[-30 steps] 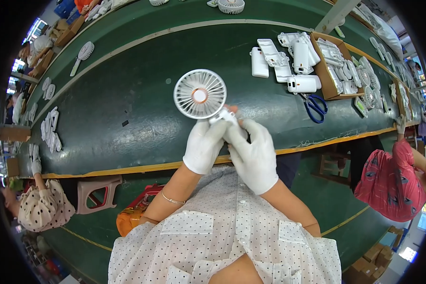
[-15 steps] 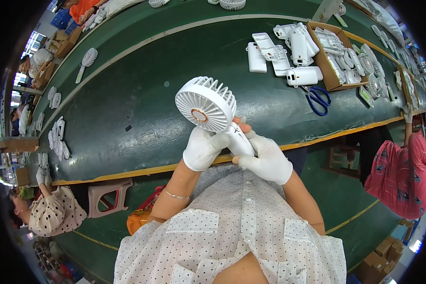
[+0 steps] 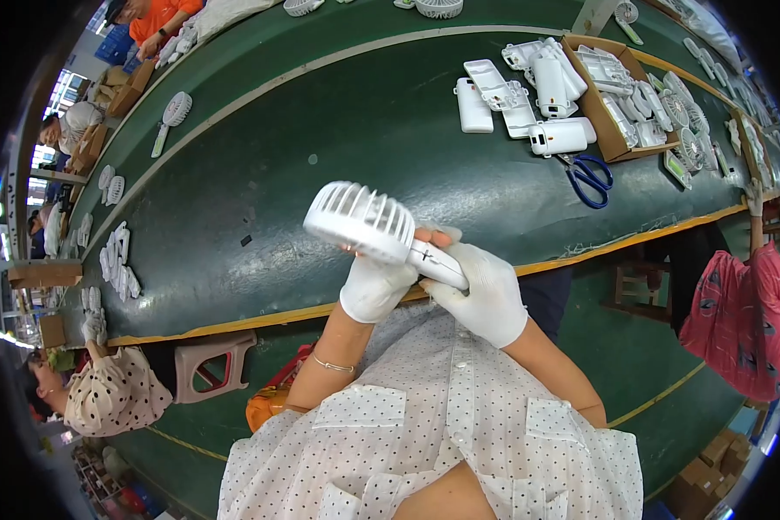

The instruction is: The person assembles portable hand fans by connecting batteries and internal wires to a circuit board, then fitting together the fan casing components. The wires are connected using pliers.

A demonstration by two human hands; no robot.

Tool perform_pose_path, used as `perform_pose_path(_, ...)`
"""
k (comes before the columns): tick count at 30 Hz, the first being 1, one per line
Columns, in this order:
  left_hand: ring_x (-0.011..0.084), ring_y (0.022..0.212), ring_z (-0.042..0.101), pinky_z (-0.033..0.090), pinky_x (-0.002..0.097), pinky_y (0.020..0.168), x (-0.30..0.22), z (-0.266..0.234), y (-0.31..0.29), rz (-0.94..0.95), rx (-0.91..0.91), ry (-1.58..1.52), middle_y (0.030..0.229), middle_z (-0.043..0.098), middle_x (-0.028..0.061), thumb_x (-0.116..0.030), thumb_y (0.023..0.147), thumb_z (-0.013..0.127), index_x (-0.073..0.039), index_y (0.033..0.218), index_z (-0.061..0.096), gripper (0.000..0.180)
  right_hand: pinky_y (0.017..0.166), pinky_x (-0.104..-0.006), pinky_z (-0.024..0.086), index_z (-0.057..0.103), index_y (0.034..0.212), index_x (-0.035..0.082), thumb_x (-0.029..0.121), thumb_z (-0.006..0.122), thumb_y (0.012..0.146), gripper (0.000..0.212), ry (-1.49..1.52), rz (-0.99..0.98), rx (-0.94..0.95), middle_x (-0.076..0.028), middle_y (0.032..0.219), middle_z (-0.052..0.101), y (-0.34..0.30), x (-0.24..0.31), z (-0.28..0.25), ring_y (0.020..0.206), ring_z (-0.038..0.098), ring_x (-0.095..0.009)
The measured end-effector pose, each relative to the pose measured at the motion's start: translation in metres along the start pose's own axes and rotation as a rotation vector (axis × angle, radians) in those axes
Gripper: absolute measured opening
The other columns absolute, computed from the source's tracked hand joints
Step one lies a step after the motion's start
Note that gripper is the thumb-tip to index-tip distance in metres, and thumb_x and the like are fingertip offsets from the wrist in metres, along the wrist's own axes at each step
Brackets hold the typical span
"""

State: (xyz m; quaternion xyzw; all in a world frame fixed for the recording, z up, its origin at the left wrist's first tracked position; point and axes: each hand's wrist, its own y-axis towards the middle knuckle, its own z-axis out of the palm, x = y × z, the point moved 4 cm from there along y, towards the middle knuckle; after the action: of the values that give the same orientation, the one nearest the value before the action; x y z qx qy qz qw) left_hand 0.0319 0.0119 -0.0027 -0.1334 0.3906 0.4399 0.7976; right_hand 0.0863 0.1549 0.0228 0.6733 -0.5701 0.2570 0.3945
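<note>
- While the right gloved hand (image 3: 490, 299) grips a white handheld fan (image 3: 380, 237) by its handle (image 3: 439, 266), the left gloved hand (image 3: 374, 290) clasps its head (image 3: 348, 230).
- Light, even pressure should spare the grille (image 3: 368, 207).

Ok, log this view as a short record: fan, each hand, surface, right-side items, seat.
Held item: white handheld fan
Fan pose: tilted, head to the left, handle to the right
Left hand: white-gloved, at the fan's head
Right hand: white-gloved, gripping the handle
Surface: green bench
Bench, right side: white plastic cases, open cardboard box with white parts, blue-handled scissors
Seat: pale plastic stool, lower left
</note>
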Motion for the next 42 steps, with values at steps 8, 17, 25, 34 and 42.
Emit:
perform_pose_path(8, 0.0183, 0.112, 0.059, 0.048, 0.0326, 0.097, 0.006, -0.002, 0.006, -0.189, -0.352, -0.061, 0.123, 0.061, 0.0108, -0.020, 0.104, 0.052, 0.001, 0.127, 0.055, 0.031, 0.096, -0.0436, 0.048, 0.054, 0.129, 0.002, 0.017, 0.076, 0.077, 0.058, -0.318, -0.138, -0.163, -0.018, 0.125, 0.059, 0.028, 0.030, -0.001, 0.114, 0.057, -0.039)
perform_pose_path(17, 0.0162, 0.115, 0.058, 0.046, 0.0338, 0.102, 0.020, -0.018, 0.019, -0.234, -0.538, -0.341, 0.123, 0.061, 0.0057, -0.039, 0.105, 0.051, -0.006, 0.130, 0.053, 0.042, 0.077, -0.0393, 0.053, 0.059, 0.098, 0.006, 0.027, 0.070, 0.083, 0.029, -0.699, -0.123, 0.071, -0.011, 0.092, 0.057, 0.061, 0.010, 0.033, 0.090, 0.061, -0.030)
perform_pose_path(25, 0.0189, 0.114, 0.059, 0.045, 0.0350, 0.103, 0.022, -0.008, 0.019, -0.201, -0.585, -0.306, 0.123, 0.061, 0.0076, -0.043, 0.103, 0.053, -0.003, 0.130, 0.053, 0.048, 0.055, -0.0338, 0.056, 0.053, 0.096, 0.002, 0.026, 0.061, 0.090, 0.026, -0.920, -0.181, 0.178, -0.010, 0.083, 0.056, 0.059, 0.014, 0.031, 0.071, 0.064, -0.022)
perform_pose_path(34, 0.0243, 0.126, 0.054, 0.042, 0.0388, 0.109, 0.026, -0.008, 0.014, -0.242, -0.660, -0.245, 0.133, 0.059, 0.0116, -0.045, 0.106, 0.043, -0.002, 0.136, 0.051, 0.053, 0.052, -0.0407, 0.055, 0.053, 0.096, 0.001, 0.029, 0.055, 0.096, 0.028, -0.713, -0.150, 0.130, -0.014, 0.075, 0.061, 0.057, 0.017, 0.021, 0.062, 0.066, -0.029)
perform_pose_path(42, 0.0304, 0.111, 0.061, 0.050, 0.0550, 0.097, 0.017, 0.000, 0.019, -0.275, -0.452, -0.262, 0.117, 0.058, 0.0157, -0.045, 0.106, 0.043, -0.006, 0.130, 0.048, 0.046, 0.074, -0.0463, 0.053, 0.062, 0.109, 0.002, 0.022, 0.052, 0.099, 0.024, -0.274, 0.052, -0.002, -0.021, 0.086, 0.068, 0.088, -0.034, -0.031, 0.083, 0.067, -0.040)
